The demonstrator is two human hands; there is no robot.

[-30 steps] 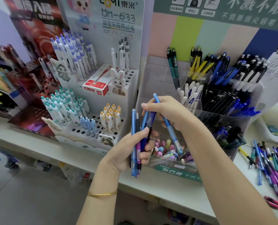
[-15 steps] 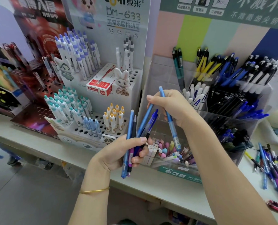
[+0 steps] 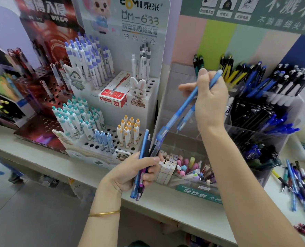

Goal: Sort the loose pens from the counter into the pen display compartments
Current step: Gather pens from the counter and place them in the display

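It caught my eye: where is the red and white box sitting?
Head view, left of centre: the red and white box lies on the middle tier of the white pen stand, left of the rabbit figure.

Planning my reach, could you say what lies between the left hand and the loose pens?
The head view shows a clear bin of erasers there.

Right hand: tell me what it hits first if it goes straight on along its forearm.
Probably the dark green pens standing at the back of the clear display, just beyond the right hand; depth is unclear.
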